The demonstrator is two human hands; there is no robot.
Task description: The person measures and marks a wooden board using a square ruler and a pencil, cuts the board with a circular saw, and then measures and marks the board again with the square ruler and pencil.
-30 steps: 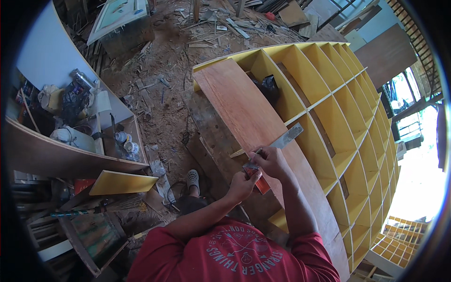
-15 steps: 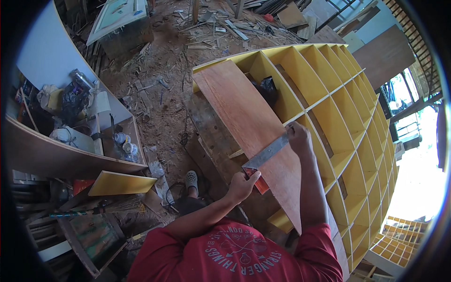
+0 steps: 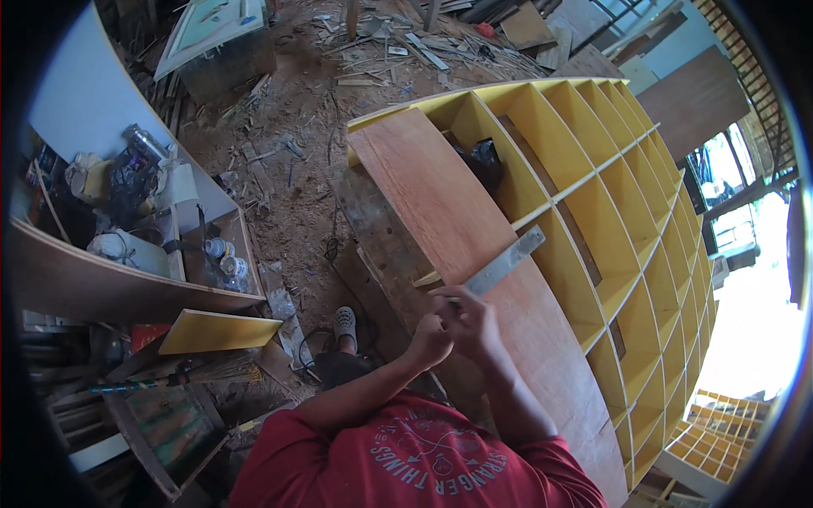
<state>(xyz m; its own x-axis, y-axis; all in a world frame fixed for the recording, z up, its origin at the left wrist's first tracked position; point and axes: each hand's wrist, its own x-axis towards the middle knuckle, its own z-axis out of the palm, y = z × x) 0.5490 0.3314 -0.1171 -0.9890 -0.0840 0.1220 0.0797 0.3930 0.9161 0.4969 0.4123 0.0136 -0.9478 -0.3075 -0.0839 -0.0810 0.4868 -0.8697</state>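
A try square lies across a long reddish-brown plywood strip (image 3: 432, 195), its metal blade (image 3: 506, 261) reaching the strip's right edge. My left hand (image 3: 432, 343) is closed at the near end of the square, where its orange handle is hidden by my hands. Close against it, my right hand (image 3: 476, 326) has its fingers curled together over the base of the blade. A small thing seems to be pinched in them, too hidden to name. Beneath the strip is a big curved yellow lattice frame (image 3: 584, 182) of many open cells.
A black plastic bag (image 3: 486, 161) sits in a cell beside the strip. On the left stands a curved cabinet piece (image 3: 127, 275) with bottles (image 3: 235, 267) and bags in it. Wood scraps (image 3: 394, 63) and a cable (image 3: 332, 245) litter the dusty floor.
My right hand has left the blade's far end and come back toward me, beside my left hand. The square stays across the strip, and my left hand has barely moved.
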